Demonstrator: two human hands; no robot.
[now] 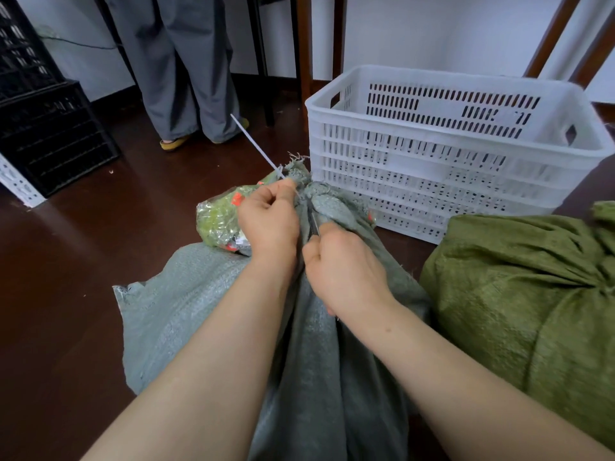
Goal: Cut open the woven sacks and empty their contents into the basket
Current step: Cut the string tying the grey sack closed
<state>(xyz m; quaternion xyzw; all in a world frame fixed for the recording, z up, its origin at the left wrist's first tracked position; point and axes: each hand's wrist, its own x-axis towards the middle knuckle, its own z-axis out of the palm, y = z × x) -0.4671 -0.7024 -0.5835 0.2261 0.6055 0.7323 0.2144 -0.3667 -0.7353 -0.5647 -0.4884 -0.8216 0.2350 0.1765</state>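
Forearms: both mine, bare, reaching forward from the bottom edge and converging over the grey sack (332, 377).
Left hand (268, 224): knuckles up, fingers curled. Thumb and forefinger pinch the white tie strap (256, 144) where it meets the bunched neck (312, 191) of the sack. The strap's free end points up and to the left.
Right hand (346, 271): just beside the left, fist closed round a slim dark tool (314, 224), tip directed at the neck. I cannot tell what kind of tool it is.
Grey sack: lies lengthwise beneath my arms, neck tied.
Basket (432, 154): white, slotted, on the floor just beyond the neck.
Olive sack (515, 294): tied, at my right, near the basket.
Plastic packet (216, 221): green contents, on the floor left of my left hand.
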